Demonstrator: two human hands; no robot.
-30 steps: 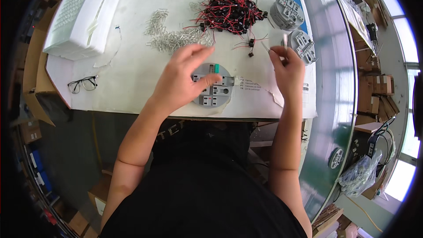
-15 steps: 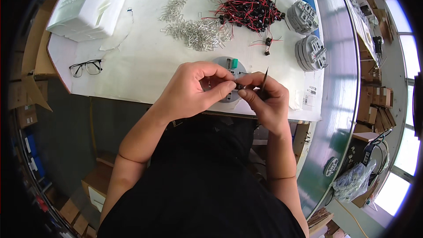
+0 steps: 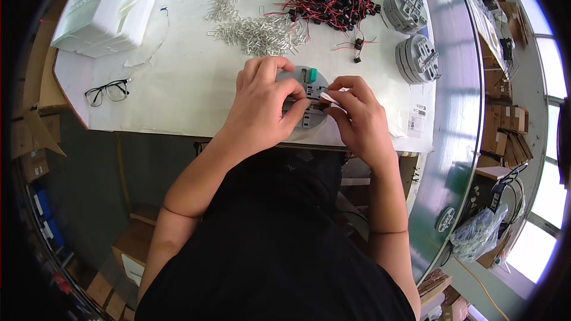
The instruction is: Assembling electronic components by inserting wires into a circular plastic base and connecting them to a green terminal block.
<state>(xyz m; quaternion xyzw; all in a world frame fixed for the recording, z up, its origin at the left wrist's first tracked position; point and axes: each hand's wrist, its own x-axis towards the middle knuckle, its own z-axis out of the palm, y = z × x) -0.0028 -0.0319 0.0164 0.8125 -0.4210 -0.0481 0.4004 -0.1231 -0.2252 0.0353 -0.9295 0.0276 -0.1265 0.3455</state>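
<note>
My right hand (image 3: 360, 116) pinches a slim white piece (image 3: 331, 100); left hand (image 3: 257, 104), can't tell. Green block (image 3: 313, 75) sits on the grey disc (image 3: 309, 90), far wired parts (image 3: 333, 1) lie loose

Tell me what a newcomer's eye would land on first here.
The tangled heap of black parts with red wires, on the far side of the white tabletop, stands out first, with a pile of silvery pieces to its left. Next come the left hand and right hand at a grey disc near the front edge, the right pinching a slim pale item.
</note>
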